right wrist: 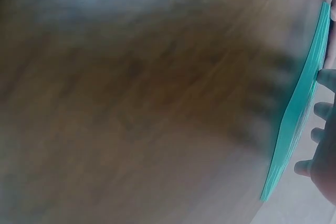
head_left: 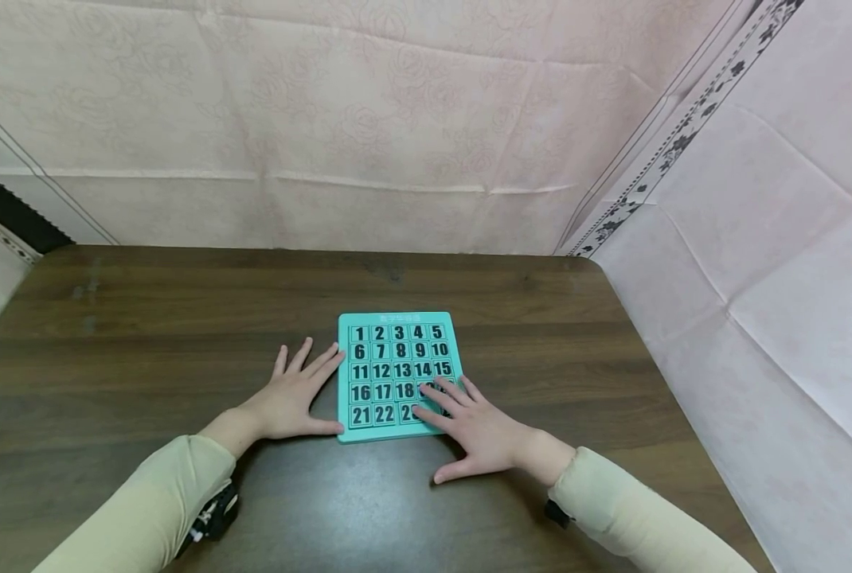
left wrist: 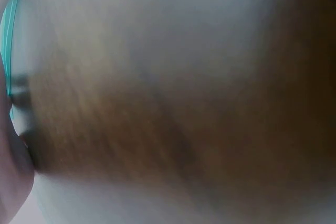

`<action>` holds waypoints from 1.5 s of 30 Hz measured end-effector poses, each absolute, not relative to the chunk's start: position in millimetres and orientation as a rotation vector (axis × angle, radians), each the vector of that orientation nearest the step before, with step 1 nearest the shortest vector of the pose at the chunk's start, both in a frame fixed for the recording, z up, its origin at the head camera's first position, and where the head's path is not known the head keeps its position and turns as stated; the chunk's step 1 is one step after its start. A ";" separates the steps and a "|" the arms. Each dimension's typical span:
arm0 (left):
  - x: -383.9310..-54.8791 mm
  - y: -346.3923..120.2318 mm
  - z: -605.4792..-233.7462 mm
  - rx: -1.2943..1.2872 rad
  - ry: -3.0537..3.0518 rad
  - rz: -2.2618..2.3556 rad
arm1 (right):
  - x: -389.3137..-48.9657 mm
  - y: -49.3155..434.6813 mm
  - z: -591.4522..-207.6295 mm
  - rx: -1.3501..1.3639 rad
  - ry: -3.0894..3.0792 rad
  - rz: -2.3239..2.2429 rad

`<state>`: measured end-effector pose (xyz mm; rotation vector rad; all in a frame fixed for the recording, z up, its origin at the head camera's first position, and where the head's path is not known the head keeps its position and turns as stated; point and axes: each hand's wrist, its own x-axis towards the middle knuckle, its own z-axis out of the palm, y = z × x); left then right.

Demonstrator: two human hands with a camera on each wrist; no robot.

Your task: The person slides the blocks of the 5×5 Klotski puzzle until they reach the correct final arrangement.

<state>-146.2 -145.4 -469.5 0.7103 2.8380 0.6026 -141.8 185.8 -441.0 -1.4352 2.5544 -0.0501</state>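
Observation:
A flat teal number board [head_left: 400, 380] lies on the wooden table, printed with rows of black numbers in square cells. Spread and mostly straight, the fingers of my left hand [head_left: 290, 402] touch the board's left edge, thumb near its lower left corner. My right hand [head_left: 485, 436] lies across the lower right corner, its fingertips over the last numbers and its thumb out over the table. Those fingers cover several cells. The left wrist view catches only a sliver of the board's edge [left wrist: 8, 40]. In the right wrist view the board's side [right wrist: 295, 111] appears beside the fingers.
The brown wooden table [head_left: 146, 318] extends around the board on all sides. A pale patterned cloth [head_left: 369, 119] hangs behind the table's far edge, and another white cloth [head_left: 777, 263] runs along the right. Black devices [head_left: 214, 509] sit at the wrists.

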 end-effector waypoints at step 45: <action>-147.9 -145.9 -471.8 0.730 2.873 0.561 | -140.7 234.1 -437.9 -1.285 2.657 -0.152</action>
